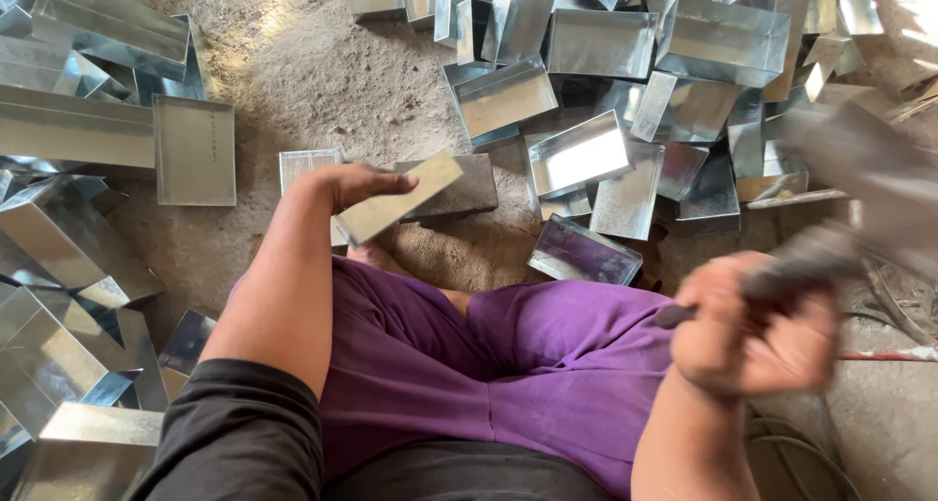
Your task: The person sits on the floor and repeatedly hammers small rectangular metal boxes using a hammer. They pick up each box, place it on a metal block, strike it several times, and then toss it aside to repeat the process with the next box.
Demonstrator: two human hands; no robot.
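Shiny silver metal boxes [601, 43], dull grey-beige metal strip [399, 197], purple trousers [508, 364], black sleeve [234, 428], sandy-brown dirt floor [322, 81]

flat strip [399, 197]: sheet metal, dull grey, smooth, in left hand [357, 182]
block [454, 190]: dark metal, matt, just behind the strip
trays [576, 154]: galvanised sheet, glossy w/ bright glare, right of block & beyond
trays left of block [193, 150]: same sheet, duller, spangled
floor [313, 81]: rough gritty earth/concrete, matt
trousers [508, 359]: purple cloth, soft, matt
tool [782, 271]: in right hand [752, 330], dark, blurred, material unclear
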